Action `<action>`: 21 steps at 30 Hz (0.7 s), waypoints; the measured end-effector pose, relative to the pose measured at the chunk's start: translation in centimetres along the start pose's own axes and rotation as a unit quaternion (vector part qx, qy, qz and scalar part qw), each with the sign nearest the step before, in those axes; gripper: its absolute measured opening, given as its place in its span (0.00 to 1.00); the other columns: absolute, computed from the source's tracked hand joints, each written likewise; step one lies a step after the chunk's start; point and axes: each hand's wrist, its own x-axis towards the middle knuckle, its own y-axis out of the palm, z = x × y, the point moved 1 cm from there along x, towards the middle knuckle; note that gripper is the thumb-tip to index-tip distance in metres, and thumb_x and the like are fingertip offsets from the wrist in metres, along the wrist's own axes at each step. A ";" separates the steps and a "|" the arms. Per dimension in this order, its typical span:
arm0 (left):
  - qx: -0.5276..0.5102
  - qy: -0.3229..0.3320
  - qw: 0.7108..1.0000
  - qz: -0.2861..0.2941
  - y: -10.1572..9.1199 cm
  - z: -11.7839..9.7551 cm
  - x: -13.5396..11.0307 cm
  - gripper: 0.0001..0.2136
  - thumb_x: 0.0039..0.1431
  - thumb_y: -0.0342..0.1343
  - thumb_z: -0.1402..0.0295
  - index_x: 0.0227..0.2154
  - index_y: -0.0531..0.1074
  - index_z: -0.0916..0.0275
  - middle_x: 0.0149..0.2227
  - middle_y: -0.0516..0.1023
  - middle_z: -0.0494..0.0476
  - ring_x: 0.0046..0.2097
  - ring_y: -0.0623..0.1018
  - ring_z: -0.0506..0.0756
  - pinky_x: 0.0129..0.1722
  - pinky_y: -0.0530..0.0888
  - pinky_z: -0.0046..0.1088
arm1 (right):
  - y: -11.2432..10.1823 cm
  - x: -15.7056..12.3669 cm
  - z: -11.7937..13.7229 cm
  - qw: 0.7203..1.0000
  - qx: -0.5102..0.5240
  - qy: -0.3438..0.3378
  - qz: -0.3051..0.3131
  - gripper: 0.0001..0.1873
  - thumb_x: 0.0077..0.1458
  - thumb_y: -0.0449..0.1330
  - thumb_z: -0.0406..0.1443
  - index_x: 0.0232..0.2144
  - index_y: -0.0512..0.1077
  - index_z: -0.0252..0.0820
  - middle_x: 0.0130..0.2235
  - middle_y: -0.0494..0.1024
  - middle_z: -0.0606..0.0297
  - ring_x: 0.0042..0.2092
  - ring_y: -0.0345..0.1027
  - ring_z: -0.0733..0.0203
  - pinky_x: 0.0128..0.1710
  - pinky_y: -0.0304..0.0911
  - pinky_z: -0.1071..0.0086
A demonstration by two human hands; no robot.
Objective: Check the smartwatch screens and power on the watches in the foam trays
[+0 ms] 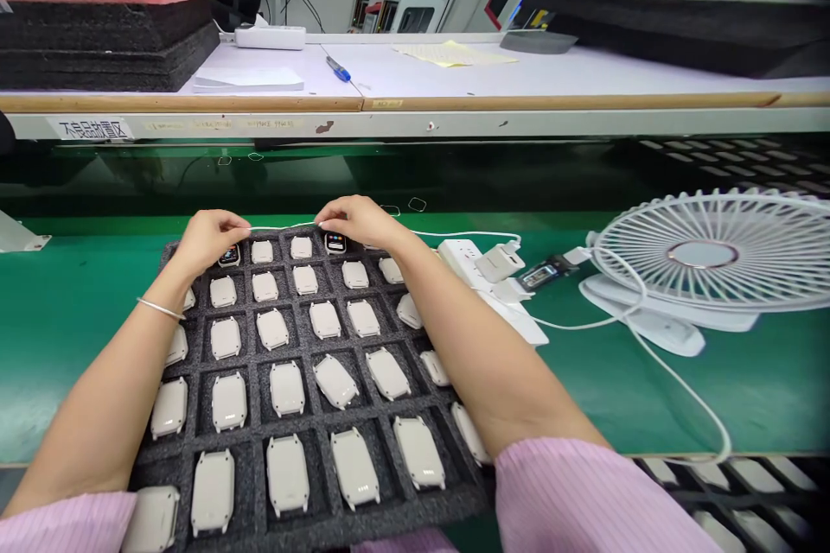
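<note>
A dark foam tray [304,527] lies on the green table in front of me, its pockets filled with several white watch bodies [286,387]. Both hands reach to the tray's far row. My left hand [208,239] is closed, pinching a thin white cable [282,227] beside a watch with a lit screen [229,257]. My right hand [360,220] is also closed on that cable, just above another lit watch [335,243]. The cable stretches taut between the two hands along the tray's far edge.
A white power strip [468,263] with a plugged adapter and a small tester lies right of the tray. A white desk fan [717,255] stands at the right, its cord looping forward. A raised shelf [415,104] carries foam sheets, papers and a pen.
</note>
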 end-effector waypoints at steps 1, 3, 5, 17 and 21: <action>-0.011 0.011 1.000 0.021 0.6 -0.8 -0.2 0.12 0.52 0.61 0.58 0.33 0.81 0.59 0.36 0.84 0.58 0.39 0.79 0.61 0.41 0.72 0.37 | 0.3 0.0 0.5 0.999 0.012 -0.034 0.019 0.10 0.60 0.62 0.29 0.41 0.82 0.40 0.39 0.82 0.63 0.40 0.74 0.60 0.41 0.63 0.72; 0.030 0.036 0.997 0.064 1.7 -2.1 -0.5 0.09 0.52 0.61 0.62 0.33 0.81 0.59 0.36 0.84 0.56 0.39 0.79 0.60 0.41 0.71 0.35 | 1.2 0.0 1.6 0.994 0.018 -0.093 0.057 0.08 0.58 0.65 0.29 0.40 0.82 0.40 0.37 0.81 0.64 0.38 0.73 0.61 0.39 0.61 0.72; 0.094 0.049 0.990 0.093 2.4 -2.8 -0.8 0.06 0.52 0.61 0.65 0.32 0.81 0.58 0.34 0.83 0.54 0.39 0.79 0.59 0.44 0.70 0.36 | 2.0 0.0 2.3 0.991 -0.003 -0.117 0.070 0.08 0.57 0.65 0.27 0.38 0.81 0.39 0.36 0.80 0.63 0.38 0.71 0.61 0.38 0.59 0.72; 0.416 0.176 0.889 0.076 3.3 -4.5 -1.5 0.13 0.57 0.61 0.69 0.46 0.76 0.63 0.44 0.82 0.65 0.51 0.76 0.67 0.63 0.58 0.52 | 3.6 0.3 2.4 0.983 -0.142 -0.103 0.049 0.12 0.55 0.67 0.31 0.42 0.73 0.34 0.45 0.77 0.52 0.49 0.70 0.47 0.45 0.60 0.64; 0.241 0.099 0.964 0.050 2.3 -3.0 -0.8 0.15 0.62 0.53 0.60 0.45 0.77 0.62 0.41 0.82 0.61 0.45 0.79 0.63 0.56 0.67 0.41 | 2.7 -0.1 2.1 0.995 -0.035 -0.075 0.050 0.11 0.62 0.63 0.34 0.46 0.72 0.35 0.44 0.80 0.56 0.45 0.72 0.52 0.44 0.62 0.67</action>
